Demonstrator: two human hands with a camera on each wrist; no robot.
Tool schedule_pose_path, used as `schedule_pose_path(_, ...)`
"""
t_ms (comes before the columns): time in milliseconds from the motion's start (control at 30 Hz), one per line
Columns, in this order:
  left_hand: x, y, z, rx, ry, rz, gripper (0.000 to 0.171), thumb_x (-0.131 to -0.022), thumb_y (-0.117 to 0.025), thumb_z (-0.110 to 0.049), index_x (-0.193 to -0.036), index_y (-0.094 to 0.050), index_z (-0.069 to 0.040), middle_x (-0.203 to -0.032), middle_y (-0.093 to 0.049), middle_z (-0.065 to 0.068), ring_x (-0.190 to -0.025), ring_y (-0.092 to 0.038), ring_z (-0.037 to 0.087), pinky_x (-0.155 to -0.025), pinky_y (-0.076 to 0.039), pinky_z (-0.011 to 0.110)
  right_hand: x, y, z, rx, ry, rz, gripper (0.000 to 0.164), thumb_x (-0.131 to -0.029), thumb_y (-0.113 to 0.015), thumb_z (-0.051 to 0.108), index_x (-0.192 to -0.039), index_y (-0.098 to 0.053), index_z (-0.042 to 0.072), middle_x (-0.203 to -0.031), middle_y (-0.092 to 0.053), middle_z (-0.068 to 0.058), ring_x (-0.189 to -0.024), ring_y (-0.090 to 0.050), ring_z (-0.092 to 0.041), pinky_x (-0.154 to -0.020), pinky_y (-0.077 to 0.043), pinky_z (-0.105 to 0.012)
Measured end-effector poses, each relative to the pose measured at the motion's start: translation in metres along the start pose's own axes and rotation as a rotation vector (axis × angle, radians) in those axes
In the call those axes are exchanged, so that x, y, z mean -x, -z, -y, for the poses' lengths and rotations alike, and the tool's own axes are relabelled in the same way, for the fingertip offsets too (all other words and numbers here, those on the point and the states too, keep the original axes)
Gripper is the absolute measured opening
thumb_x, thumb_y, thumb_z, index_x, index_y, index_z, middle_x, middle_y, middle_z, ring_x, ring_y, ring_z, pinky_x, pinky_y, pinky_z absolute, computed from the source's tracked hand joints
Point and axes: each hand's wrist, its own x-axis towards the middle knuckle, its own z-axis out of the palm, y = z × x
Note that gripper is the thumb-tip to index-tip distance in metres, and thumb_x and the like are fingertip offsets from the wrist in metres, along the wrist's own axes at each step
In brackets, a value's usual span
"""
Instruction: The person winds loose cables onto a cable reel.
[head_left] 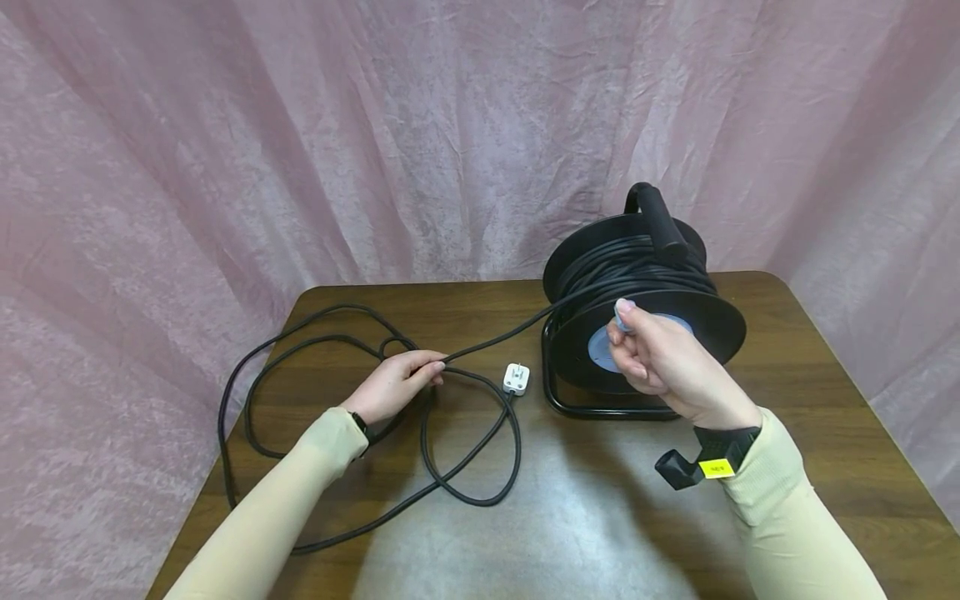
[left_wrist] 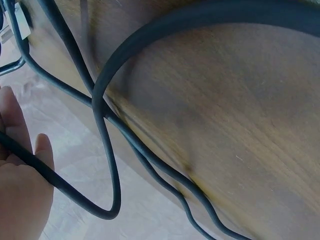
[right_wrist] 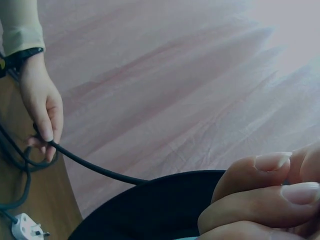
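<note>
1. The left hand (head_left: 393,385) is above the left half of the bench (head_left: 832,442), its fingers clamped on a black cable (head_left: 498,337); the left wrist view shows the cable crossing the palm
2. The right hand (head_left: 663,358) is at the front face of the reel (head_left: 720,333), thumb and fingers pinched on a small pale blue knob (head_left: 622,311)
3. The reel stands on the right half of the bench, near the back edge, with many turns of cable wound between its two black discs
4. From the left hand, the cable slants across to the reel
5. Loose cable lies in overlapping loops on the bench, to the left of the reel and around the left hand
6. A white plug (head_left: 516,379) lies between the left hand and the reel, pins showing
7. A black handle (head_left: 662,225) tops the reel, and a black tube frame (head_left: 600,412) supports it
8. A pink curtain (head_left: 450,150) hangs behind the bench
</note>
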Motion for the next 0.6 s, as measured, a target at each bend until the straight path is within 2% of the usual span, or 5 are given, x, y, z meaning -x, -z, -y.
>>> schedule_pose_path(200, -0.001, 0.000, 0.000, 0.010, 0.003, -0.018, 0.037, -0.104, -0.048, -0.044, -0.135, -0.060, -0.026, -0.100, -0.068, -0.007, -0.102, -0.061, 0.010, -0.094, -0.049, 0.040, 0.006, 0.006, 0.007, 0.068, -0.020, -0.046, 0.048, -0.108, -0.037, 0.044, -0.093, -0.043, -0.001, -0.062, -0.034, -0.005, -0.044, -0.021, -0.014, -0.038, -0.011, -0.032)
schedule_pose_path(433, -0.003, 0.002, -0.003, 0.008, 0.006, -0.024, 0.037, -0.104, -0.048, -0.045, -0.135, -0.059, -0.027, -0.103, -0.069, -0.006, -0.105, -0.060, 0.010, -0.095, -0.048, 0.040, 0.011, 0.016, 0.011, 0.049, 0.003, -0.003, 0.043, -0.110, -0.034, 0.039, -0.092, -0.041, 0.001, -0.061, -0.033, -0.003, -0.044, -0.020, -0.015, -0.038, -0.009, -0.034)
schedule_pose_path(600, -0.004, 0.002, -0.006, -0.012, -0.012, -0.032, 0.040, -0.104, -0.047, -0.048, -0.136, -0.059, -0.027, -0.101, -0.068, -0.011, -0.104, -0.060, 0.009, -0.095, -0.048, 0.040, 0.015, 0.021, 0.013, 0.089, 0.000, -0.020, 0.044, -0.110, -0.033, 0.040, -0.092, -0.042, 0.001, -0.061, -0.032, -0.004, -0.043, -0.020, -0.015, -0.037, -0.009, -0.034)
